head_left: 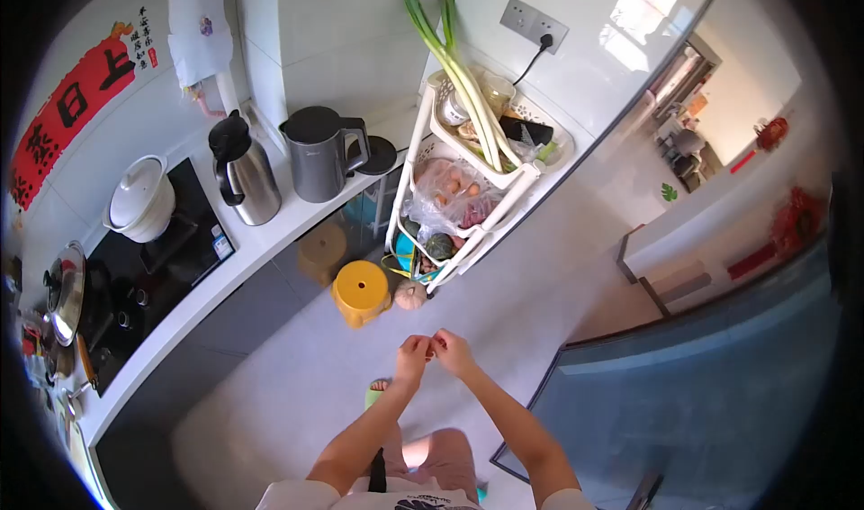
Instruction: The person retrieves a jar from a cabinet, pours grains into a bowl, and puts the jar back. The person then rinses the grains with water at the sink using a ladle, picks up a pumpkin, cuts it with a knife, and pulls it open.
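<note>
My left hand and my right hand meet in front of me above the floor, fingertips close together. Both have their fingers curled in. Whatever lies between the fingers, if anything, is too small and hidden to name. Past the hands stand a yellow stool and a pale pumpkin on the floor. Behind them rises a white tiered rack. Green onions lean out of its top tier, and a clear plastic bag with eggs sits in the middle one.
Along the left runs a counter with a grey electric kettle, a steel thermos jug and a black cooktop bearing a white lidded pot. A dark glass door panel stands at the right, beside a doorway.
</note>
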Demonstrator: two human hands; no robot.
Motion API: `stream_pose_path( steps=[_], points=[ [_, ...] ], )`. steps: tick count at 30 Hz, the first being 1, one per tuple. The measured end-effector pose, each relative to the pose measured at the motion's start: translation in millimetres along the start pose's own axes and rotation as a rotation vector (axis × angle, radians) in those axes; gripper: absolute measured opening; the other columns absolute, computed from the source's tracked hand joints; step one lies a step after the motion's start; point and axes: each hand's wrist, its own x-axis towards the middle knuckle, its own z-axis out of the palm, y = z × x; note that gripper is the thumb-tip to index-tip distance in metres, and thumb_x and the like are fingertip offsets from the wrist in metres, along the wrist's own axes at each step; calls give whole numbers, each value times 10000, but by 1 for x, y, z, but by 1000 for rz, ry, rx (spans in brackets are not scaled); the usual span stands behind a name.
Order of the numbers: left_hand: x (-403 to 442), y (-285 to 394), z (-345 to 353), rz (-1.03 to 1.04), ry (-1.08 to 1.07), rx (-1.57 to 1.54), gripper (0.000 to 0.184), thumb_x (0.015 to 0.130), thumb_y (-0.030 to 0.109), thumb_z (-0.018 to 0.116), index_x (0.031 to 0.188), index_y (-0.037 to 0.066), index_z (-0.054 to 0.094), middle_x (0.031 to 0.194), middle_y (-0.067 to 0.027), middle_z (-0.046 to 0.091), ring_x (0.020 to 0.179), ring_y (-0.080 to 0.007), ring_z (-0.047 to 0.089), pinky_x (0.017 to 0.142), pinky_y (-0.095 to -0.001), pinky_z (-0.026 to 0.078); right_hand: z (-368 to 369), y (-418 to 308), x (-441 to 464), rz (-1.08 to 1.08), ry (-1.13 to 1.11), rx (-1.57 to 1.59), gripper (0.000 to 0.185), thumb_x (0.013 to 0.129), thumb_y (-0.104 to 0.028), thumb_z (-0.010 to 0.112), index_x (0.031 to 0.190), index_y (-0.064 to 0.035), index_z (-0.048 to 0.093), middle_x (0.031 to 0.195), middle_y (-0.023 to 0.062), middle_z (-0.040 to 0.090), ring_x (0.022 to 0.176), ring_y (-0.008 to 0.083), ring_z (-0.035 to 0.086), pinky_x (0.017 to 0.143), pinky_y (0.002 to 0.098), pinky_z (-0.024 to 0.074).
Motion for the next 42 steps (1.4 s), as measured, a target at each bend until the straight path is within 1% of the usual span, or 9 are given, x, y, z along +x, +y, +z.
stream_pose_path(
  steps=[6, 13, 15, 18, 22, 30, 38, 40, 42],
  points=[
    [72, -4, 60, -61, 14, 41, 166, 926, 152, 576, 960, 11, 656, 811, -54, 672, 699, -118, 615, 602, -255, 475, -43, 54, 72, 121, -202, 163, 176, 936, -174, 597, 890, -4, 611, 795, 104, 679, 668, 158, 640, 576, 301, 499],
    [123, -64, 148, -70, 259, -58, 196, 918, 138, 577, 1079, 42, 636, 927, -61, 683, 811, -141, 671, 638, -263, 486, -68, 169, 137, 178, -401, 267, 175, 950, -152, 587, 954, 19, 624, 810, 81, 666, 702, 140, 631, 606, 278, 527],
    [134, -86, 190, -89, 236, -89, 242, 926, 151, 569, 1135, 48, 635, 958, -66, 682, 837, -144, 671, 658, -265, 488, -93, 207, 145, 381, -375, 488, 189, 947, -148, 593, 922, 36, 628, 813, 75, 660, 705, 143, 630, 606, 275, 530],
    [142, -94, 249, -158, 138, -44, 324, 954, 191, 558, 1252, 67, 589, 1030, -44, 685, 921, -155, 643, 747, -298, 497, -141, 255, 153, 428, -350, 387, 198, 917, -184, 615, 868, 6, 647, 759, 51, 640, 673, 121, 590, 600, 272, 495],
    [146, -101, 277, -150, 76, -33, 312, 951, 216, 566, 1223, 71, 611, 1064, -54, 693, 928, -150, 640, 789, -302, 497, -163, 298, 168, 523, -291, 352, 203, 880, -244, 641, 800, -57, 647, 728, 24, 627, 624, 91, 526, 587, 259, 439],
    [150, -178, 213, -187, 462, -211, 249, 959, 180, 521, 1148, 54, 624, 971, -76, 694, 886, -162, 642, 766, -303, 501, -69, 345, 169, 646, -478, 576, 176, 853, -226, 672, 863, -54, 637, 769, 27, 634, 626, 85, 537, 547, 237, 422],
    [182, -299, 149, -228, 586, -433, 208, 967, 162, 507, 1089, 47, 628, 949, -83, 694, 849, -164, 643, 734, -295, 501, 71, 466, 151, 888, -464, 499, 259, 850, -278, 703, 980, -62, 645, 826, 24, 670, 685, 106, 604, 613, 247, 482],
    [202, -314, 136, -218, 566, -465, 209, 966, 164, 507, 1092, 49, 628, 954, -85, 694, 857, -167, 646, 740, -297, 501, 110, 499, 164, 945, -506, 467, 344, 858, -348, 698, 1088, -112, 603, 966, 13, 662, 863, 144, 616, 778, 329, 491],
    [220, -333, 124, -212, 538, -502, 216, 969, 176, 509, 1103, 55, 627, 969, -87, 693, 879, -169, 651, 758, -303, 501, 151, 534, 175, 953, -488, 507, 386, 859, -369, 696, 1132, -119, 587, 1035, 26, 648, 928, 156, 603, 822, 355, 480]
  ],
)
